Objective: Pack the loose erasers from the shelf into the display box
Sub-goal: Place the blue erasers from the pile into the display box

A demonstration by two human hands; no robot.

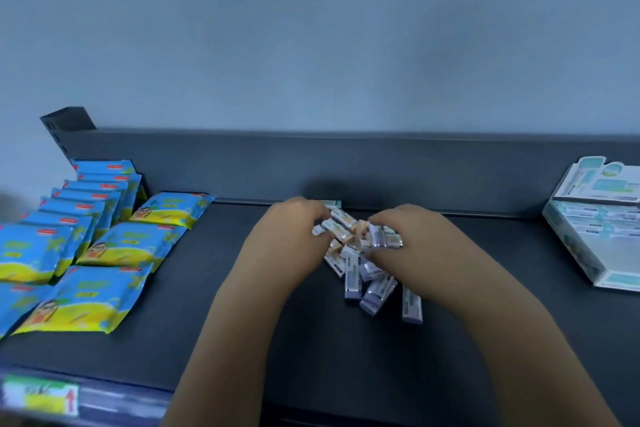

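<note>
A heap of small wrapped erasers (363, 267) lies in the middle of the dark shelf (214, 322), several spilling toward me. My left hand (294, 232) curls around the heap's left side and my right hand (412, 239) around its right side, both gripping erasers between them. The display box (588, 239), white and teal with its lid flap raised, stands at the far right of the shelf with several erasers lined up inside. It is well apart from both hands.
Several blue and yellow packets (104, 253) are stacked and spread across the left part of the shelf. A dark back rail (346, 163) runs behind everything. A price label (41, 395) sits on the front edge at lower left.
</note>
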